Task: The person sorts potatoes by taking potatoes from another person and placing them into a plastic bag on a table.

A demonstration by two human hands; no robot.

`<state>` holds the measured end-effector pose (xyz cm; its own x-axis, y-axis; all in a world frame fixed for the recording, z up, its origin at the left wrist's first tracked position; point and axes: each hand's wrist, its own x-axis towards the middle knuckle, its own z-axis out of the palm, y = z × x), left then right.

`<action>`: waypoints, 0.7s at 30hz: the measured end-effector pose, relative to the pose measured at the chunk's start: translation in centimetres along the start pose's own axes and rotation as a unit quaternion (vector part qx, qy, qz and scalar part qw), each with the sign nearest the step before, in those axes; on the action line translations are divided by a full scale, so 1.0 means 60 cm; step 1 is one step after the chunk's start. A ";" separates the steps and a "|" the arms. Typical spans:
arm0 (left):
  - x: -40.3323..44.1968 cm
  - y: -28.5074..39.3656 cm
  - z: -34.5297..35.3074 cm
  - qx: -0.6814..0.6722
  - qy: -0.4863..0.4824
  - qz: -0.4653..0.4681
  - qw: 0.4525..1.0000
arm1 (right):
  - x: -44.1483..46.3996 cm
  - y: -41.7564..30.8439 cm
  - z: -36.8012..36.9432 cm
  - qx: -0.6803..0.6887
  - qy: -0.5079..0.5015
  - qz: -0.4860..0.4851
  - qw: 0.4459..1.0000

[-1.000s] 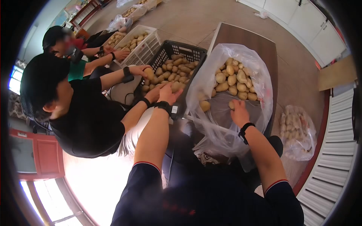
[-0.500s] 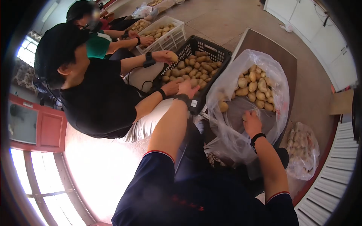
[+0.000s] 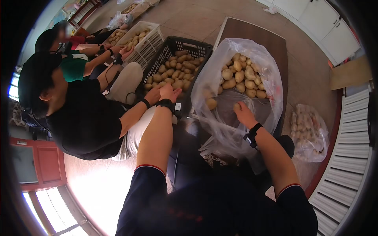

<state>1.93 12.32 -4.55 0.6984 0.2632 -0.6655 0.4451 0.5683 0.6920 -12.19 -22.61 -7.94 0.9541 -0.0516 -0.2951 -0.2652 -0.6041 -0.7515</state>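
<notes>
My right fingers (image 3: 241,108) curl partly closed around a potato (image 3: 237,106) within the clear plastic bag (image 3: 275,86); my left hand (image 3: 169,93), fingers loosely extended, is at the black crate's (image 3: 151,70) near end, grip indeterminable.

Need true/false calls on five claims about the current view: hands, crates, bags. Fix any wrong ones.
1. The right hand grips a potato. True.
2. The left hand is inside the open bag. False: the left hand is at the black crate.
3. The black crate sits between the white crate and the open bag. True.
4. The open bag is empty. False: potatoes are in it.
5. Another bag lies on the floor. True.
</notes>
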 end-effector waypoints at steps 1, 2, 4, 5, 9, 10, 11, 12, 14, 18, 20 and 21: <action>-0.001 -0.003 0.008 0.002 -0.002 -0.001 1.000 | 0.001 -0.007 -0.003 0.001 0.002 0.002 1.000; -0.002 -0.006 0.015 0.034 -0.029 0.015 0.999 | 0.002 -0.014 -0.003 0.123 -0.018 0.069 0.990; -0.030 -0.007 0.037 0.065 -0.059 0.030 0.996 | 0.001 -0.043 -0.004 0.243 -0.036 0.135 0.960; -0.053 -0.006 0.049 0.118 -0.074 0.047 0.989 | 0.003 -0.053 -0.003 0.269 -0.047 0.133 0.953; -0.123 -0.004 0.081 0.249 -0.178 0.070 0.950 | 0.003 -0.106 -0.008 0.364 -0.112 0.128 0.916; -0.128 -0.009 0.085 0.259 -0.201 0.063 0.943 | 0.002 -0.120 -0.009 0.365 -0.112 0.128 0.915; -0.132 -0.012 0.088 0.259 -0.200 0.063 0.943 | 0.000 -0.134 -0.010 0.385 -0.128 0.111 0.907; -0.137 -0.014 0.090 0.290 -0.242 0.052 0.925 | 0.000 -0.143 -0.008 0.405 -0.145 0.094 0.898; -0.149 -0.018 0.094 0.318 -0.283 0.040 0.904 | 0.001 -0.160 -0.003 0.416 -0.152 0.081 0.893; -0.171 -0.026 0.104 0.337 -0.325 -0.010 0.884 | 0.010 -0.189 0.007 0.411 -0.177 0.043 0.893; -0.173 -0.027 0.105 0.331 -0.338 -0.027 0.881 | 0.012 -0.204 0.009 0.396 -0.173 0.029 0.902; -0.166 -0.031 0.104 0.320 -0.355 -0.044 0.877 | 0.014 -0.208 0.010 0.380 -0.167 0.015 0.910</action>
<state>-2.38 3.80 2.56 0.7174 -0.4412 -0.5391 0.5798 -0.0508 0.8132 -8.13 -14.66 0.82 0.8831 0.2624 -0.3889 -0.4306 0.1240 -0.8940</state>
